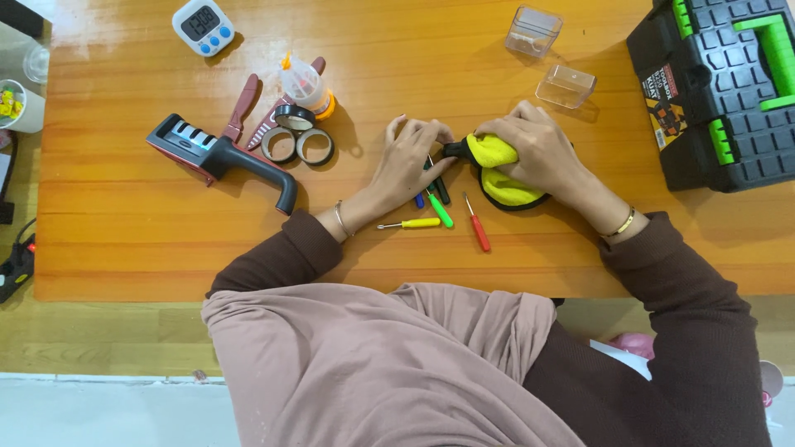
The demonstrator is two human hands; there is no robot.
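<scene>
- Yellow cloth pouch with black trim is gripped by right hand, fingers clamped on it.
- Left hand fingers pinch the black handle beside small coloured screwdrivers.
- Wooden table near edge has open room.

Open tabletop near the front-left edge. Blocked at centre by small screwdrivers, farther left by tape rolls and knife sharpener. Hemmed in on the right by toolbox.
</scene>
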